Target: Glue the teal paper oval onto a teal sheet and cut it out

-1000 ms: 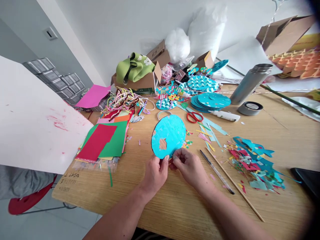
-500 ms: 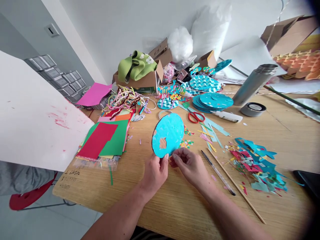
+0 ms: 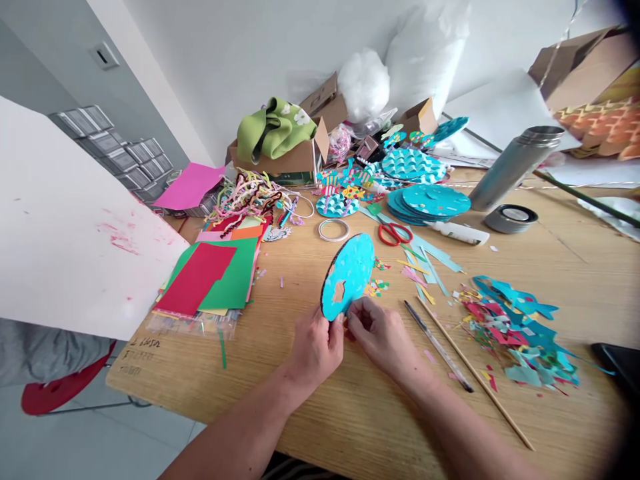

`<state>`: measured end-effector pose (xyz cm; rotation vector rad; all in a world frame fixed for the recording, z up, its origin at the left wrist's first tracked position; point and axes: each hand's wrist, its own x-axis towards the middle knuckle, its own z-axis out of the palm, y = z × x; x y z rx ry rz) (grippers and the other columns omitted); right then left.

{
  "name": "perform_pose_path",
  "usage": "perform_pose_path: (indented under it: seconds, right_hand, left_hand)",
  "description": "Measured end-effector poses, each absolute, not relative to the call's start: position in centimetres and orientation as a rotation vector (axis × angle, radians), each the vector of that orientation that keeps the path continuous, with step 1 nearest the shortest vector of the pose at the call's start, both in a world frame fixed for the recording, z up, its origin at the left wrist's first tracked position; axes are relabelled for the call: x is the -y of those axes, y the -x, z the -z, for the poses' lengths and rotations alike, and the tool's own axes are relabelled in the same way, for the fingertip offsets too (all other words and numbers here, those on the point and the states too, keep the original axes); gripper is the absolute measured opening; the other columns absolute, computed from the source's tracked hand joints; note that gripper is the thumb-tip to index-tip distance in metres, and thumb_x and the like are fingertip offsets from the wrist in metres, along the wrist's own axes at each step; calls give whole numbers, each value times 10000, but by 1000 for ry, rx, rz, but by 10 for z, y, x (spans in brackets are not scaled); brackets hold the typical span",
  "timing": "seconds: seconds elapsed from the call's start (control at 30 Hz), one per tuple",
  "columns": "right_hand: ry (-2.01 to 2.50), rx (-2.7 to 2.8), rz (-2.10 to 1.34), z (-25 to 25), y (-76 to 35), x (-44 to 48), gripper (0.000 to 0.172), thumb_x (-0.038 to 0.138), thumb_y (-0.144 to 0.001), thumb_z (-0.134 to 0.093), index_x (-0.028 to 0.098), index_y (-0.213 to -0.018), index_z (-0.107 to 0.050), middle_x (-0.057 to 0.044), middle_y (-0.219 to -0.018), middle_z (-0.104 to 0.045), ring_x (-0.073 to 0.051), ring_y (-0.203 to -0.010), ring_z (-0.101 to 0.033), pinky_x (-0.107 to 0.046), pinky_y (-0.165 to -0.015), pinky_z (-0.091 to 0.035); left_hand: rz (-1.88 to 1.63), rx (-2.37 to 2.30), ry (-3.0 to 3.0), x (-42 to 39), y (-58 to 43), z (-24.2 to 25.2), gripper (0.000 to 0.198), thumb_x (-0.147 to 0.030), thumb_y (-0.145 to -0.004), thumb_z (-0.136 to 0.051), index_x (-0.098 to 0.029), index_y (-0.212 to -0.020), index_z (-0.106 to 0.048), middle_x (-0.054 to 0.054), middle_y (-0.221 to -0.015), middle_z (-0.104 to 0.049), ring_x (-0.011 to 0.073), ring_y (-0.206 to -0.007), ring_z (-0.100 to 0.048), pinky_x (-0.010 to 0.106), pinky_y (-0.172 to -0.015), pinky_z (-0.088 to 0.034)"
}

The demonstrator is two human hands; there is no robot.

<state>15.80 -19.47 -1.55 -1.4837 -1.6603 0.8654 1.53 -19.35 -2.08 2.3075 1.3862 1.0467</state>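
Observation:
A turquoise cardboard disc with bare brown patches stands tilted above the wooden table. My left hand pinches its lower edge, fingers closed on it. My right hand is closed too, its fingertips pinched at the same lower edge just right of the left thumb. What they pinch there besides the disc is too small to make out. Small coloured paper bits lie on the table just behind the disc.
Red and green paper sheets lie to the left, a white board beyond them. A pen, a wooden stick and paper scraps lie right. Behind are red scissors, a tape ring, a glue tube, turquoise discs, a steel flask.
The disc has turned from lying nearly flat and face-up to a steeper, edge-on tilt, uncovering the tape ring behind it. Both hands stay pinched at its lower edge.

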Motion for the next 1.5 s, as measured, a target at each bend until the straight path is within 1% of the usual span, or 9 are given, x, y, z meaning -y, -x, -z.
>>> perform_pose_path:
  seconds: [0.23, 0.37, 0.77, 0.93, 1.07, 1.2, 1.37, 1.43, 1.5]
  right_hand:
    - [1536, 1613, -781, 19, -155, 199, 186, 313, -811, -469, 222, -649, -447, 17, -529, -554, -120, -463, -493, -222, -462, -336]
    - [1542, 1606, -709, 19, -155, 199, 184, 306, -791, -483, 220, -630, -457, 27, -501, -533, -110, -439, -465, -223, -443, -320]
    - [1542, 1591, -682, 16, -158, 199, 155, 285, -723, -508, 218, -592, -459, 41, -491, -488, -101, -437, -430, -224, -438, -312]
    - [1531, 1594, -662, 16, -157, 199, 145, 278, -717, -494, 216, -588, -467, 39, -488, -494, -100, -430, -433, -220, -434, -319]
    - [1549, 1573, -672, 16, -162, 196, 130, 276, -711, -508, 214, -599, -490, 25, -495, -528, -112, -434, -471, -224, -438, -344]
    - [1586, 1398, -858, 15, -170, 192, 134, 304, -752, -529, 201, -667, -538, -12, -534, -611, -147, -460, -576, -236, -455, -416]
    - [1450, 1371, -991, 16, -169, 192, 264, 412, -853, -507, 173, -829, -617, -62, -701, -688, -174, -598, -667, -268, -561, -520]
    - [1417, 1355, -989, 15, -168, 194, 257, 388, -861, -500, 171, -920, -624, -56, -743, -688, -170, -624, -669, -275, -589, -534]
    - [1395, 1296, -950, 13, -168, 196, 203, 319, -848, -492, 179, -928, -616, -39, -750, -674, -158, -620, -655, -268, -588, -530]
  left_hand:
    - [-1039, -1433, -2222, 194, -16, 19, 191, -210, -901, -455, -157, -907, -638, 108, -821, -719, 217, -759, -685, 288, -668, -515]
    - [-1044, -1409, -2179, 195, -17, 19, 206, -215, -900, -457, -156, -912, -653, 101, -783, -714, 208, -749, -680, 288, -688, -515]
    - [-1064, -1348, -2089, 195, -17, 14, 202, -226, -898, -475, -158, -940, -660, 121, -892, -729, 216, -808, -688, 295, -715, -522]
    - [-1076, -1349, -2095, 195, -17, 12, 198, -227, -895, -475, -151, -923, -656, 118, -854, -730, 208, -765, -684, 292, -702, -523]
    - [-1091, -1394, -2081, 193, -13, 14, 220, -264, -901, -468, -161, -794, -630, 84, -680, -693, 182, -633, -650, 276, -642, -513]
    - [-1126, -1503, -1855, 188, -6, 19, 303, -349, -921, -443, -166, -721, -576, 53, -608, -652, 135, -510, -589, 228, -508, -460]
    - [-1092, -1458, -1818, 187, -5, 20, 296, -367, -919, -445, -170, -735, -567, 50, -608, -648, 130, -481, -573, 221, -468, -435]
    - [-1099, -1464, -1832, 186, -6, 18, 289, -351, -920, -446, -168, -737, -576, 51, -602, -646, 132, -483, -575, 222, -472, -436]
    - [-1106, -1454, -1878, 185, -6, 17, 273, -328, -919, -452, -161, -766, -605, 58, -616, -652, 141, -522, -598, 222, -497, -451]
